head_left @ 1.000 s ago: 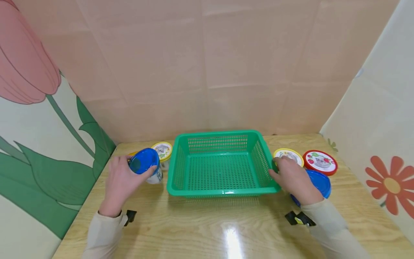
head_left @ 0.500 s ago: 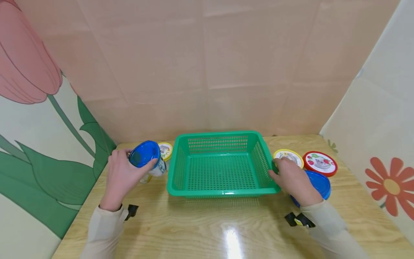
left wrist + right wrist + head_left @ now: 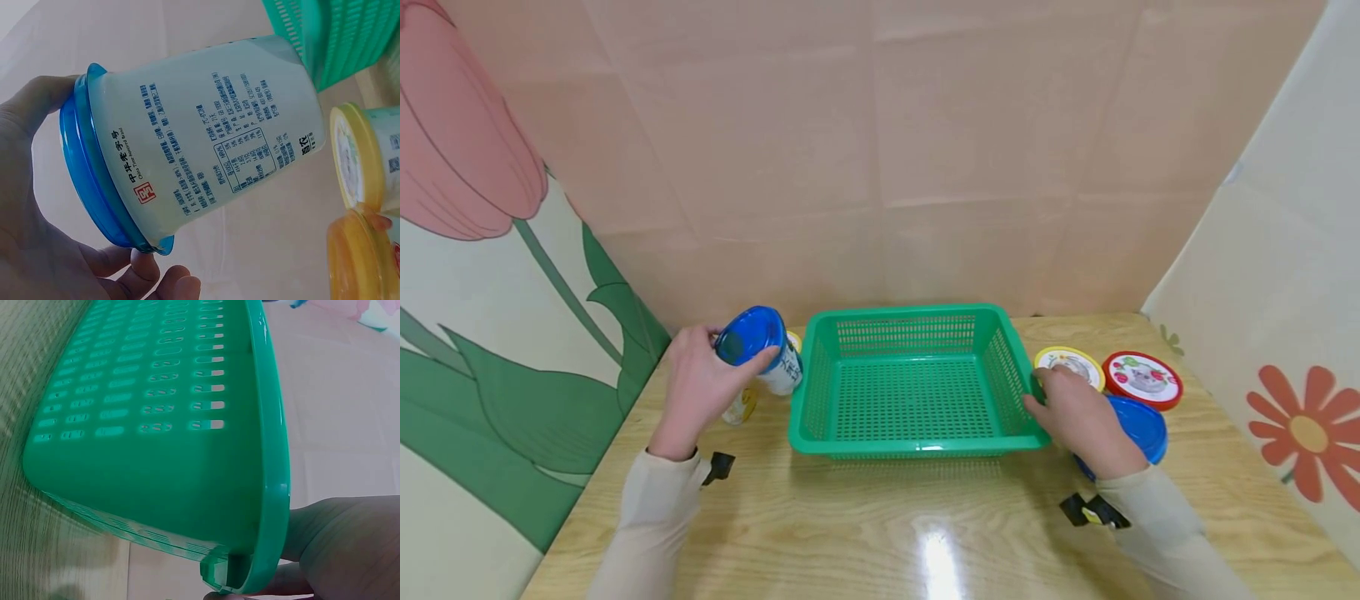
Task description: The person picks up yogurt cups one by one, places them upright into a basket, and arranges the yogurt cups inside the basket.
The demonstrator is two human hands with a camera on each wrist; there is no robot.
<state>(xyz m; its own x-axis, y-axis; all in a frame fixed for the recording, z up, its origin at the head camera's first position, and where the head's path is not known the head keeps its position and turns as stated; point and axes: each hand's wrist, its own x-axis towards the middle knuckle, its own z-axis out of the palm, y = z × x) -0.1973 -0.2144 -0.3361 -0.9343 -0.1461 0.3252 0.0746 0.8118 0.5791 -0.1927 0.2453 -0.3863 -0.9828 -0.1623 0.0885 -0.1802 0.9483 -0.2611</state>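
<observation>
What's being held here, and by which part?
The left grip holds a tub by its blue lid; the right grip holds the basket by its rim.

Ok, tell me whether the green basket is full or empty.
Empty: the head view shows the green basket with its perforated floor bare from wall to wall.

Place: decorated booth [image 3: 880,92], wider premises undetermined | wood-grain worktop [image 3: 865,525] beneath left grip [image 3: 696,387] and right grip [image 3: 1080,418] | creased pinkish sheeting [image 3: 970,183] beyond both | tulip-print wall [image 3: 467,158] outward of left grip | flower-print wall [image 3: 1262,283] outward of right grip
</observation>
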